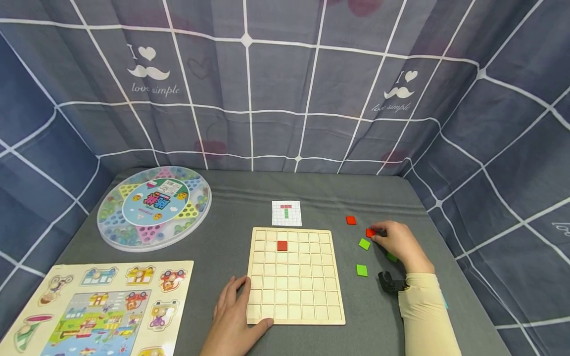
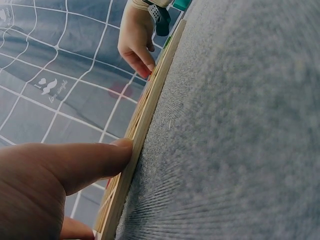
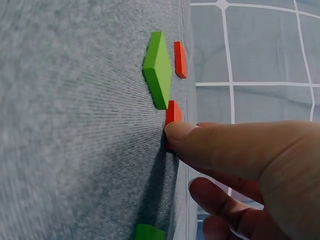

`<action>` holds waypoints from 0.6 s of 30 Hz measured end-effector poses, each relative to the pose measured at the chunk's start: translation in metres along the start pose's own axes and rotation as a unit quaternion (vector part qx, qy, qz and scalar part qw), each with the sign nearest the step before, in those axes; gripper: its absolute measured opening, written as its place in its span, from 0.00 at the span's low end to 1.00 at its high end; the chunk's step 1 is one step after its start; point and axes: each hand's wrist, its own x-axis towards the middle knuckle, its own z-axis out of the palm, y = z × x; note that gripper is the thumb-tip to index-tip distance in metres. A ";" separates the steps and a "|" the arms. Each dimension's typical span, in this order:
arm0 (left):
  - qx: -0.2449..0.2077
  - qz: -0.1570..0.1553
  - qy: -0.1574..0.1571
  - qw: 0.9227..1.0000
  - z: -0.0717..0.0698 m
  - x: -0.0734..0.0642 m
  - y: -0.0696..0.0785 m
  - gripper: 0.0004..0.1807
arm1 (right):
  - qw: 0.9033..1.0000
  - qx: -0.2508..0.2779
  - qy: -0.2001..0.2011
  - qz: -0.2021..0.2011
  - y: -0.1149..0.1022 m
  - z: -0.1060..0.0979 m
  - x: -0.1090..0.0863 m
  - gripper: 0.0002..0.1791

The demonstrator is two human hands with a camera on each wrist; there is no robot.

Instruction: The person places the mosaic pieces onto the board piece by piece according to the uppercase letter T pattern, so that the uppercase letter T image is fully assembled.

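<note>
My right hand [image 1: 399, 243] pinches a small red square tile [image 3: 173, 111] between thumb and fingertips, low at the grey cloth on the table's right side. Close by lie another red tile [image 1: 351, 220] and green tiles [image 1: 364, 244], one partly hidden under the hand. At centre is a pale wooden grid board [image 1: 294, 277] with one red tile [image 1: 282, 245] in an upper cell. My left hand [image 1: 236, 316] rests at the board's near left corner, thumb [image 2: 112, 157] against the near edge and fingers along the left side.
Behind the board lies a white card [image 1: 286, 213] printed with a red and green T on a grid. A round marble game board [image 1: 153, 207] stands at the back left, a vehicle puzzle board [image 1: 102, 306] at the front left. Checked curtains [image 1: 276, 89] enclose the table.
</note>
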 end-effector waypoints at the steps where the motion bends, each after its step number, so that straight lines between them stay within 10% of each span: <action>1: 0.000 0.001 0.001 1.000 0.000 0.000 0.000 0.53 | 1.000 0.000 -0.001 -0.001 0.000 0.001 0.000 0.15; 18: -0.004 -0.002 0.002 1.000 0.000 0.000 0.000 0.53 | 0.999 -0.006 0.027 -0.020 -0.017 -0.004 0.002 0.14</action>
